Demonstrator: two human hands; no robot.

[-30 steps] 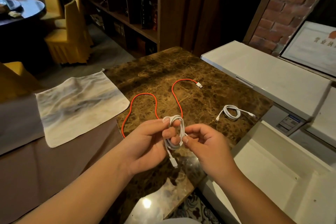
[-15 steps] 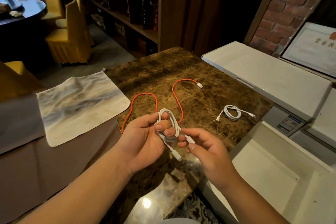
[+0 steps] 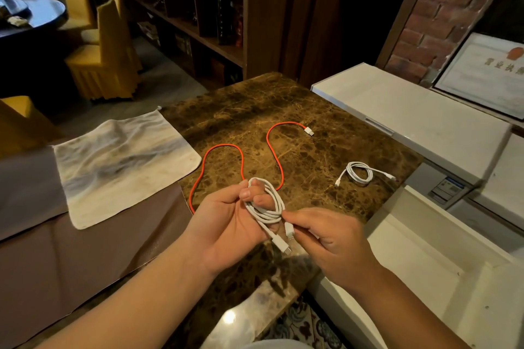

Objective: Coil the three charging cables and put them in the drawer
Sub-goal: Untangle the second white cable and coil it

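A white charging cable (image 3: 266,208) is looped into a coil around the fingers of my left hand (image 3: 226,221), held above the brown marble table (image 3: 312,173). One plug hangs down from the coil. My right hand (image 3: 326,238) pinches the cable's other plug end beside the coil. An orange cable (image 3: 269,147) lies uncoiled in loose curves on the table behind my hands. A second white cable (image 3: 360,173) lies coiled on the table to the right. The open white drawer (image 3: 425,272) is at lower right.
A stained white cloth (image 3: 119,161) lies on the brown covering left of the marble. A white cabinet top (image 3: 411,119) runs along the right. Bookshelves, yellow chairs and a dark round table stand behind.
My left hand has turned the coil more upright and open. My right hand has slid from the coil's side down to the free plug end.
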